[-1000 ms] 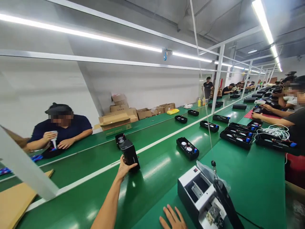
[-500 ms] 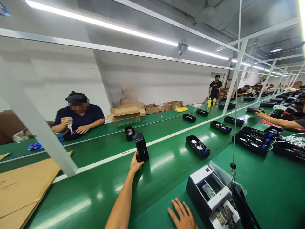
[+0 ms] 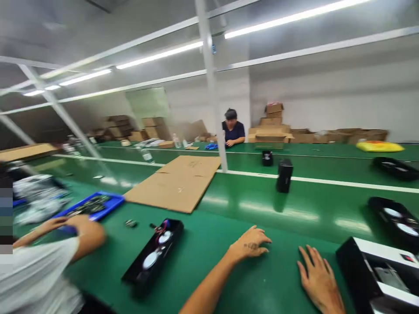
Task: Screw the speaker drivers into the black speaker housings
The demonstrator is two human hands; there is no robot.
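Note:
My left hand [image 3: 250, 244] hovers over the green table with its fingers apart and nothing in it. To its right my right hand [image 3: 319, 274] lies spread on the table, empty, beside a black and white machine [image 3: 376, 270]. A black speaker housing [image 3: 284, 175] stands upright on the belt [image 3: 235, 196], beyond my left hand. Another open speaker housing [image 3: 155, 257], with two round white-backed drivers and wires, lies to the left of my left arm. At the right, one more open housing [image 3: 393, 218] rests past the machine.
A co-worker's arm [image 3: 88, 235] reaches over a blue tray [image 3: 108, 205] of small parts at left. Flat cardboard [image 3: 176, 183] lies by a white post [image 3: 212, 87]. Across the belt sits a person [image 3: 234, 131] near cardboard boxes [image 3: 271, 131] and a yellow bag [image 3: 379, 146].
My left hand has let go of the black housing, which now stands on the belt, and has drawn back toward me. My view has swung left, bringing the co-worker and blue tray into sight.

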